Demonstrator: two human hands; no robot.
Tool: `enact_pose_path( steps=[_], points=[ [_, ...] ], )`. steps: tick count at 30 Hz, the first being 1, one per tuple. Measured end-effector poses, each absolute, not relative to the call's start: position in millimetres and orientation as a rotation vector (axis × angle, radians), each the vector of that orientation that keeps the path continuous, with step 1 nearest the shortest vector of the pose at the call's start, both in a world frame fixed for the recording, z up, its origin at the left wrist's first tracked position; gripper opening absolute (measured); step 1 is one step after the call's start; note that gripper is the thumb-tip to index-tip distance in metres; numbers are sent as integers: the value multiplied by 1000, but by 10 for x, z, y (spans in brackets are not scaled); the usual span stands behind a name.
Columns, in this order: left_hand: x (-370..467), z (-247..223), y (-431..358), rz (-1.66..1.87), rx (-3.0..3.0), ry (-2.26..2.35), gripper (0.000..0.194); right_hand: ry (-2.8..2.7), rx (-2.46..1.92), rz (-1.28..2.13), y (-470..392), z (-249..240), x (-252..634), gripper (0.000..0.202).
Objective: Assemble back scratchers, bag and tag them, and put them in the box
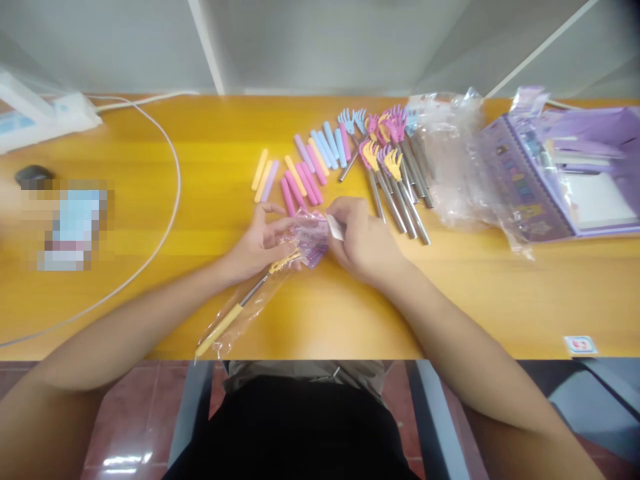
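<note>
My left hand (263, 245) is closed on a clear plastic bag (250, 301) near the table's front. Inside the bag lies a back scratcher (223, 329) with a yellow grip, a metal rod and a yellow claw head, slanting down to the left. My right hand (361, 241) pinches a small white strip (335, 227) at the bag's upper end. Between both hands the crumpled purple-printed top (313, 239) of the bag shows. Just beyond lie several loose pink, yellow, blue and purple grip tubes (295, 192). Metal rods with coloured claw heads (393, 165) are heaped to the right.
Clear plastic bags (453, 160) lie right of the rods, against a purple box (533, 180) holding packets. A phone-like object (77, 227), blurred out, a black mouse (34, 176) and a white cable (176, 180) are on the left. A small sticker (581, 345) sits at the front right edge.
</note>
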State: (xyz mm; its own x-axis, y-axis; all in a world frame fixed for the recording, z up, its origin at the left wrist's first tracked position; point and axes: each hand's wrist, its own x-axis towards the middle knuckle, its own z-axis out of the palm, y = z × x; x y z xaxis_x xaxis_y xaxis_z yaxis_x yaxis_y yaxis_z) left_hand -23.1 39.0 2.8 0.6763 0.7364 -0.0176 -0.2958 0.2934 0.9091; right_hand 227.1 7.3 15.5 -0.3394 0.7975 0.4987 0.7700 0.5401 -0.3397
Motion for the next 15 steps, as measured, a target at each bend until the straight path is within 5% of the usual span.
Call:
enact_pose_path(
  steps=[6, 15],
  points=[
    [-251, 29, 392, 694, 1155, 521, 67, -2314, -1401, -21, 55, 183, 2197, 55],
    [-229, 101, 369, 711, 1162, 479, 64, -2153, -1275, -52, 103, 190, 2261, 11]
  ],
)
